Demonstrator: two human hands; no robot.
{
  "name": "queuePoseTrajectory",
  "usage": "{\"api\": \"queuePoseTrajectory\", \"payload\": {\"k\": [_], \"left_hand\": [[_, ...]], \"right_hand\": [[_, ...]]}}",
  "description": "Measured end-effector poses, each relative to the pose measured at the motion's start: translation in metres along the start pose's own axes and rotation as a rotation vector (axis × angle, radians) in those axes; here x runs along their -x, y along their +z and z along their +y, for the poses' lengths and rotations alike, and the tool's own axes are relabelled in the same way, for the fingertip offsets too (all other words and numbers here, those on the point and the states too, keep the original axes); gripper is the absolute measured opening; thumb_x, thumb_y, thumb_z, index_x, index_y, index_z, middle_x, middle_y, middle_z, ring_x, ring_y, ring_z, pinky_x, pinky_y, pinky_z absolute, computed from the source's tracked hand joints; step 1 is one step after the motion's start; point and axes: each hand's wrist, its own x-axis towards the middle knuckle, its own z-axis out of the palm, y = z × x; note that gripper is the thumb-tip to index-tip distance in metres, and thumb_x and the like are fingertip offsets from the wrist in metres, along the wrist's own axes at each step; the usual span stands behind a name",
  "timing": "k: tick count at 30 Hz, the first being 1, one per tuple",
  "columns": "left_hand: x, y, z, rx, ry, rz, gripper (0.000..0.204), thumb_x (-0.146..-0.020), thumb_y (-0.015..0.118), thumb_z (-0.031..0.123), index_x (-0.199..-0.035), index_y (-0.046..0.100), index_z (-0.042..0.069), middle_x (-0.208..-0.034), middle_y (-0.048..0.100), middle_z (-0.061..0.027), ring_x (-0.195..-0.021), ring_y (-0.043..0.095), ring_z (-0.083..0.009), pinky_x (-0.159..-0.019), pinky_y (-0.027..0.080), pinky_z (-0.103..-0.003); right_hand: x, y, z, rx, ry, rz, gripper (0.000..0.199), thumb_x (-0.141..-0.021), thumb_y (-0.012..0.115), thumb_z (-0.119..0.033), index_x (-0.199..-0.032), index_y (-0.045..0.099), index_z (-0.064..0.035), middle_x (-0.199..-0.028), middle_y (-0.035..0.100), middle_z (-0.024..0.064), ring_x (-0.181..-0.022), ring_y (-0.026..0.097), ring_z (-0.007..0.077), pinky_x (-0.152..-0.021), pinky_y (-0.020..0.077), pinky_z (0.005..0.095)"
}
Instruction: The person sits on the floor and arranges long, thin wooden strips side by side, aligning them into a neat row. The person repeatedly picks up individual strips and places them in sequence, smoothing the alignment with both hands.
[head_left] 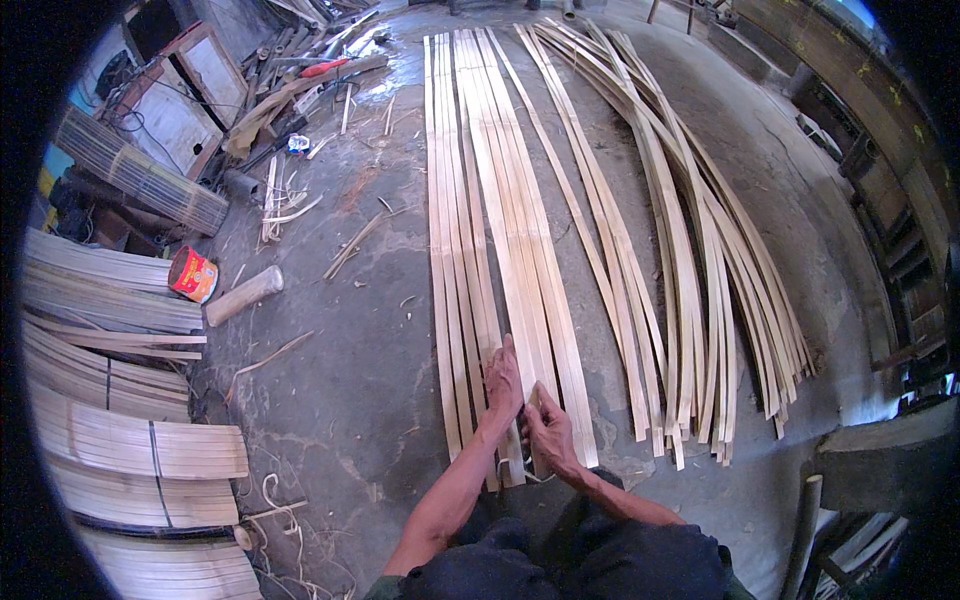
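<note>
A row of long pale bamboo strips [490,190] lies flat side by side on the concrete floor, running away from me. My left hand [503,382] presses down on the near ends of the middle strips, fingers spread. Right beside it, my right hand [549,430] pinches the near end of one strip [545,300] between thumb and fingers. Both forearms come in from the lower edge, over my dark trousers.
A loose fan of more bamboo strips [690,280] lies to the right. Bundled split-bamboo mats [120,440] stack at the left, with a red can [192,273] and a short cylinder [243,295] nearby. Scrap wood and tools [300,90] clutter the far left; a dark bench [880,450] stands right.
</note>
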Motion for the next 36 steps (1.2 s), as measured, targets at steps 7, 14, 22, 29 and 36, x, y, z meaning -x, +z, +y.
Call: {"api": "queuePoseTrajectory", "payload": {"k": [7,14,22,29,36], "left_hand": [[0.011,-0.005,0.010,-0.206,0.070,0.125,0.046,-0.094,0.047,0.006,-0.140,0.044,0.002,-0.119,0.051,-0.0163,-0.110,0.051,-0.0329,-0.098,0.042,-0.043],[0.016,-0.009,-0.008,-0.537,-0.073,0.232,0.052,-0.091,0.056,0.010,-0.141,0.041,0.009,-0.123,0.049,-0.0108,-0.109,0.051,-0.0281,-0.090,0.043,-0.042],[0.019,-0.016,-0.011,-0.445,-0.091,0.235,0.045,-0.096,0.050,0.015,-0.139,0.042,0.006,-0.120,0.049,-0.0125,-0.112,0.047,-0.0306,-0.092,0.039,-0.044],[0.016,-0.028,0.013,-0.233,-0.166,0.222,0.056,-0.079,0.071,0.025,-0.126,0.047,0.006,-0.125,0.042,-0.0171,-0.114,0.043,-0.0376,-0.091,0.036,-0.053],[0.026,-0.027,0.044,-0.226,0.029,0.144,0.048,-0.077,0.071,0.017,-0.119,0.051,0.006,-0.127,0.043,-0.0164,-0.118,0.042,-0.0365,-0.093,0.035,-0.050]], "right_hand": [[0.008,0.001,-0.008,-0.005,0.025,-0.043,0.059,-0.101,0.052,-0.013,-0.154,0.025,-0.0068,-0.084,0.057,0.0018,-0.066,0.054,0.0096,-0.056,0.0529,0.0256],[0.012,0.019,-0.004,-0.061,-0.002,-0.087,0.060,-0.101,0.053,-0.015,-0.154,0.025,-0.0069,-0.080,0.058,0.0015,-0.065,0.054,0.0087,-0.056,0.0510,0.0254],[0.008,0.021,0.006,0.029,-0.002,-0.027,0.059,-0.101,0.053,-0.014,-0.154,0.026,-0.0052,-0.081,0.057,0.0020,-0.065,0.053,0.0084,-0.053,0.0491,0.0246],[0.017,0.013,-0.024,0.068,-0.209,0.029,0.058,-0.102,0.052,-0.012,-0.154,0.027,-0.0072,-0.071,0.053,-0.0009,-0.057,0.048,0.0059,-0.049,0.0439,0.0232],[-0.005,-0.013,0.027,0.174,-0.153,0.127,0.056,-0.101,0.054,-0.013,-0.152,0.033,-0.0081,-0.069,0.052,-0.0017,-0.056,0.047,0.0063,-0.048,0.0434,0.0232]]}}
